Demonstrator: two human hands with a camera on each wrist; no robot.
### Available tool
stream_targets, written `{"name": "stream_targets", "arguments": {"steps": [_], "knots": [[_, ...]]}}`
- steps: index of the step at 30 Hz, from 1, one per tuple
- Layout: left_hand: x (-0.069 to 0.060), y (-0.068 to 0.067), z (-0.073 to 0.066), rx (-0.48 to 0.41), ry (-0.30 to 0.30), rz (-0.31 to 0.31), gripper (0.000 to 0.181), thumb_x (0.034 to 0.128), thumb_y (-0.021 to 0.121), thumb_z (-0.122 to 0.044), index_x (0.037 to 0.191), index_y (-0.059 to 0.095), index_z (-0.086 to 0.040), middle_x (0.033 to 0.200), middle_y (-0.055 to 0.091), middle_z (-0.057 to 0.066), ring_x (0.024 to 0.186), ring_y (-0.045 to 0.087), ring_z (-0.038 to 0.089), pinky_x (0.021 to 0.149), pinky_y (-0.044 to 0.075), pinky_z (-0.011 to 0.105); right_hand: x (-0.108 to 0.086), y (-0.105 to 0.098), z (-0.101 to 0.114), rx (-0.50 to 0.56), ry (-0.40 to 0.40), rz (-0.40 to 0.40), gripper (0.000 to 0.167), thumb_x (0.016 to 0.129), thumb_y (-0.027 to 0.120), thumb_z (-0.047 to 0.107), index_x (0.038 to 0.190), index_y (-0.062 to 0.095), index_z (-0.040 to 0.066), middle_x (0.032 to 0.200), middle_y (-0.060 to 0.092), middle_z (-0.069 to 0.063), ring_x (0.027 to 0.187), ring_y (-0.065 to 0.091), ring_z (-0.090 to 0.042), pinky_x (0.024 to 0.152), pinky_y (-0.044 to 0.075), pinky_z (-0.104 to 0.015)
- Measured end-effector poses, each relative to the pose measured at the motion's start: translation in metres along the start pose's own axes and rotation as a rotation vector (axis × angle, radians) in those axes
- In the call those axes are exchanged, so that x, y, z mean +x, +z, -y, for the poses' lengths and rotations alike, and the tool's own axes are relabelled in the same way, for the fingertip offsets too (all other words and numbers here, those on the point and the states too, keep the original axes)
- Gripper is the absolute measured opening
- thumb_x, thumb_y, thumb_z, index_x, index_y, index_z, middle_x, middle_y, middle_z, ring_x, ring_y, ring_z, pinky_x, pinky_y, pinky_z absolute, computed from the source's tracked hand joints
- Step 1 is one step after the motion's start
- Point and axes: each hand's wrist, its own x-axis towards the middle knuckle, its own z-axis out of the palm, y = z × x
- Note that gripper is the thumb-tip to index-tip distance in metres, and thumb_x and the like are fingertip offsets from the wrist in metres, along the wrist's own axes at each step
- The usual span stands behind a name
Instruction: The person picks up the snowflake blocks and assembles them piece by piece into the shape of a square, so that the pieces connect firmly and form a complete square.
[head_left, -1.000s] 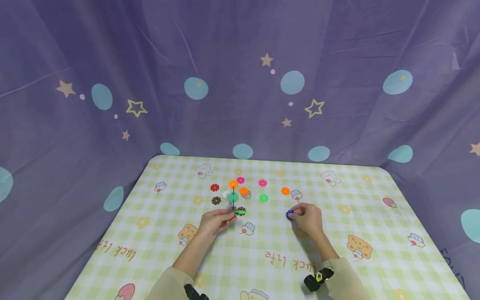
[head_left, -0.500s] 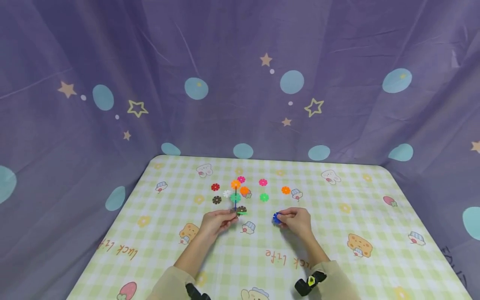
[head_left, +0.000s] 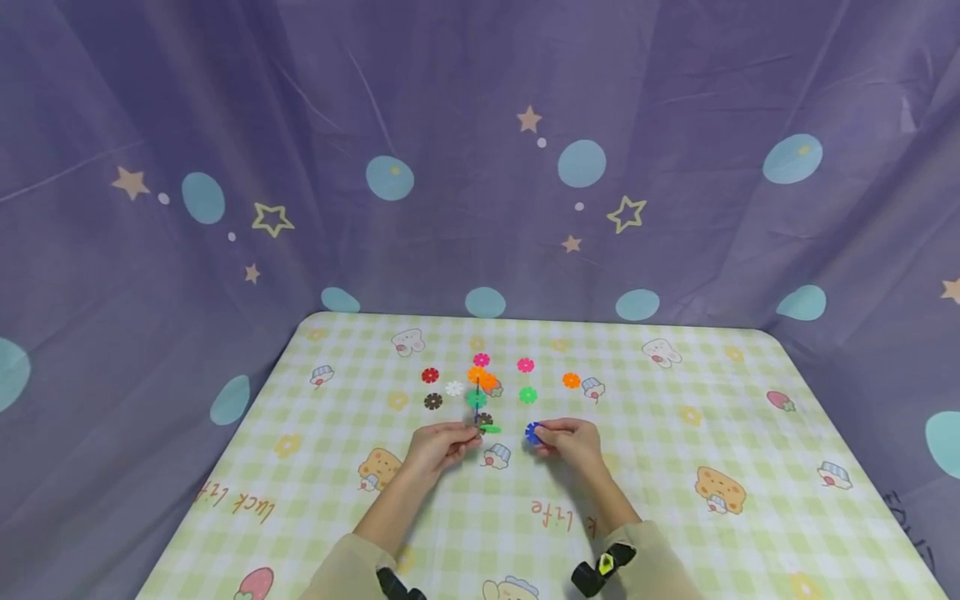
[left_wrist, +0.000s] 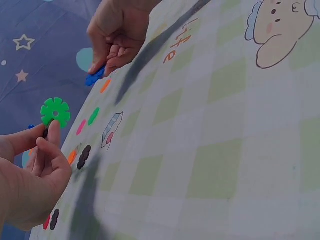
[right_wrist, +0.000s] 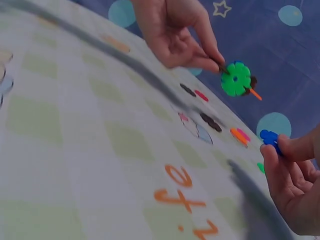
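My left hand [head_left: 441, 446] pinches a small assembly of interlocking snowflake discs, held above the table. It includes a bright green disc [left_wrist: 47, 106], a teal-green disc [head_left: 477, 401] and an orange disc [head_left: 476, 374]. In the right wrist view, the pinched piece looks dark brown, and brown and orange edges show behind the green disc. Between the thumb and fingers of my right hand [head_left: 575, 443] is a blue snowflake disc [head_left: 532, 432], partly covered by the fingertips. It is to the right of the assembly, with a gap between them.
Loose snowflake discs lie on the checked tablecloth beyond the hands: a red disc [head_left: 430, 376], a white disc [head_left: 453, 388], brown discs [head_left: 432, 402], pink discs [head_left: 526, 365], a green disc [head_left: 528, 395] and orange discs [head_left: 572, 380]. A purple curtain [head_left: 450, 242] hangs behind the table.
My right hand has moved left with the blue disc, closing in on the assembly. My left hand has shifted slightly right with the assembly still in its grip.
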Motion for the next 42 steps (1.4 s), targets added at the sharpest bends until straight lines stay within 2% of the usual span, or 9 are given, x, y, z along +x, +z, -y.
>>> {"name": "stream_targets", "arguments": {"steps": [6,13,18,23,28,32,38,42], "knots": [[-0.002,0.001,0.000,-0.028,0.026,0.048,0.034,0.0781,0.073,-0.001,0.109,0.063,0.010,0.082,0.075,0.006,0.068,0.070,0.007,0.058,0.051,0.012,-0.002,0.010,0.003,0.117,0.077,0.056,0.031,0.082,0.073,0.004,0.108,0.065,-0.011,0.083,0.074,-0.011,0.062,0.070,-0.015,0.064,0.060,-0.027],[0.002,0.007,0.001,-0.013,-0.026,-0.001,0.039,0.0809,0.070,0.000,0.117,0.058,0.010,0.082,0.074,0.004,0.069,0.070,0.007,0.059,0.050,0.012,-0.007,0.021,0.009,0.229,0.124,0.109,0.036,0.082,0.071,0.000,0.113,0.060,-0.015,0.078,0.072,-0.008,0.064,0.070,-0.014,0.066,0.061,-0.026],[0.000,0.010,0.001,-0.017,-0.029,0.003,0.039,0.0813,0.070,-0.001,0.117,0.059,0.010,0.079,0.074,0.003,0.067,0.069,0.006,0.058,0.049,0.011,-0.008,0.026,0.010,0.255,0.146,0.106,0.033,0.083,0.070,0.000,0.111,0.061,-0.014,0.074,0.071,-0.006,0.064,0.070,-0.013,0.065,0.060,-0.024],[-0.001,0.012,0.000,0.013,-0.023,-0.003,0.036,0.0792,0.073,-0.001,0.112,0.062,0.010,0.075,0.073,0.003,0.065,0.068,0.005,0.055,0.048,0.011,-0.010,0.028,0.010,0.273,0.168,0.104,0.032,0.084,0.069,0.000,0.112,0.061,-0.014,0.076,0.071,-0.007,0.064,0.070,-0.013,0.065,0.060,-0.024],[-0.001,0.017,-0.001,0.076,0.034,-0.017,0.030,0.0771,0.075,0.000,0.103,0.066,0.011,0.071,0.073,0.004,0.062,0.070,0.008,0.052,0.049,0.013,-0.013,0.029,0.008,0.272,0.163,0.103,0.033,0.085,0.066,-0.003,0.113,0.058,-0.018,0.076,0.069,-0.008,0.063,0.070,-0.013,0.065,0.060,-0.023],[-0.002,0.019,-0.002,0.084,0.078,-0.026,0.025,0.0773,0.074,0.002,0.099,0.067,0.013,0.065,0.072,0.002,0.058,0.069,0.008,0.052,0.049,0.015,-0.014,0.030,0.007,0.244,0.160,0.098,0.033,0.086,0.067,-0.001,0.114,0.057,-0.017,0.080,0.068,-0.009,0.064,0.070,-0.014,0.066,0.060,-0.024],[-0.002,0.015,-0.004,0.071,0.061,-0.052,0.030,0.0770,0.075,0.000,0.103,0.066,0.012,0.063,0.070,-0.001,0.058,0.068,0.006,0.054,0.052,0.015,-0.010,0.033,0.008,0.199,0.164,0.128,0.032,0.087,0.067,0.003,0.114,0.059,-0.012,0.085,0.068,-0.009,0.067,0.071,-0.013,0.070,0.061,-0.025],[-0.002,0.009,-0.006,0.023,0.048,-0.057,0.036,0.0791,0.075,-0.004,0.110,0.063,0.011,0.075,0.074,0.004,0.065,0.070,0.007,0.064,0.057,0.017,-0.005,0.036,0.012,0.150,0.087,0.170,0.033,0.089,0.068,0.012,0.115,0.062,-0.008,0.089,0.071,-0.010,0.072,0.071,-0.013,0.074,0.060,-0.025]]}}
